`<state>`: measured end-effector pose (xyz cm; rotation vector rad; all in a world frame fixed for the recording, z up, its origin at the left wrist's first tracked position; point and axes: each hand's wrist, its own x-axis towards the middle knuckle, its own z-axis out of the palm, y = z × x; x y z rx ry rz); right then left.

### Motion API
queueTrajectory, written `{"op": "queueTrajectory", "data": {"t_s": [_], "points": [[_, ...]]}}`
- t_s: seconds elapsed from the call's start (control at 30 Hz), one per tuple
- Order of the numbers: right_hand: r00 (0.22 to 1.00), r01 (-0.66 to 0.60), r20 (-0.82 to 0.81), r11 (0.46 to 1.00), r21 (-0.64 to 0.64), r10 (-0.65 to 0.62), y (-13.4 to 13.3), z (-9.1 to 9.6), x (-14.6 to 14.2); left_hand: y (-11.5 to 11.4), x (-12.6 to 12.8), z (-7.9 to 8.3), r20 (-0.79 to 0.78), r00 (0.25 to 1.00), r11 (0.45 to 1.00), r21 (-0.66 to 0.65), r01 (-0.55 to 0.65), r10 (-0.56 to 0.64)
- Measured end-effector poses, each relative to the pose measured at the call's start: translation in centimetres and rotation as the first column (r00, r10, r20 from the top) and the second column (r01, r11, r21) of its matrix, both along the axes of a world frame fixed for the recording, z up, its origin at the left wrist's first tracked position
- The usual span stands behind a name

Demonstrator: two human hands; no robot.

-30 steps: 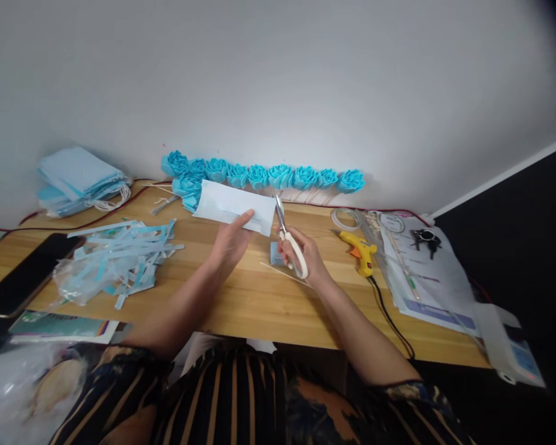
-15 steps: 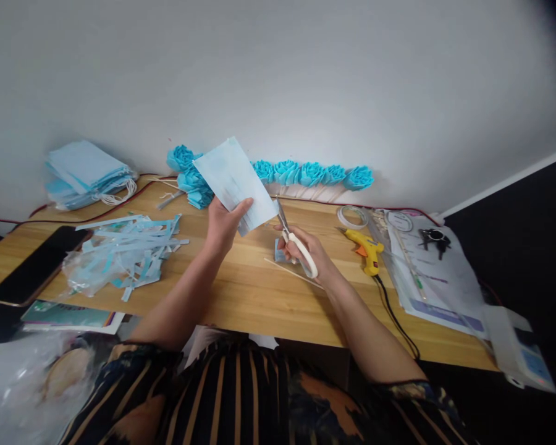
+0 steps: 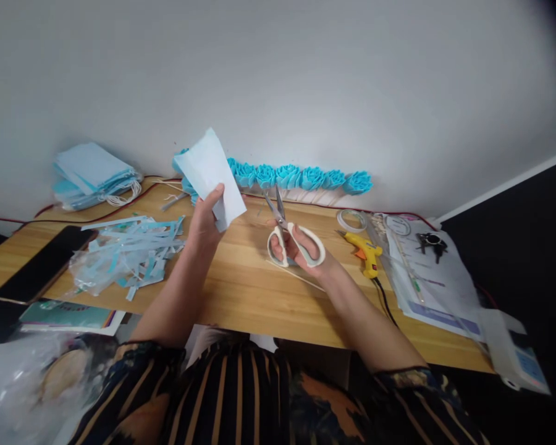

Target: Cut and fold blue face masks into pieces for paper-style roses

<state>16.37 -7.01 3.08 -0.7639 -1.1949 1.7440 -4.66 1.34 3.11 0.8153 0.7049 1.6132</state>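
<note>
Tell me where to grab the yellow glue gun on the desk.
Grip the glue gun by its yellow handle, the end toward the front edge of the table, where the black cord leaves it. Come from above on the near side: it lies flat, nozzle pointing away to the left, so avoid that tip.

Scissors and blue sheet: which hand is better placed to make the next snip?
Probably the right. The right hand has its fingers through the handles of the scissors, whose blades are slightly parted and point up beside the blue sheet. The left hand holds that sheet up, so it is not free.
</note>
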Motion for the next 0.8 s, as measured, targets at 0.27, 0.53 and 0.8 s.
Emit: {"op": "queueTrajectory", "data": {"t_s": [0.27,0.53,0.8], "points": [[0.983,-0.083,-0.167,0.995,-0.060,0.072,0.0,1.6,-1.4,-2.0,1.5,0.0,0.070,0.911,0.911,-0.035,0.410,-0.407],[0.983,0.010,-0.179,0.993,-0.118,-0.032,-1.0,2.0,-1.3,-0.7,1.5,0.6,0.026,0.978,0.974,-0.091,0.207,-0.205],[0.993,0.094,-0.056,0.990,-0.105,-0.100,-2.8,1.6,2.4,-1.0,-11.3,4.7,-0.684,0.702,0.979,0.112,-0.169,0.199]]}}
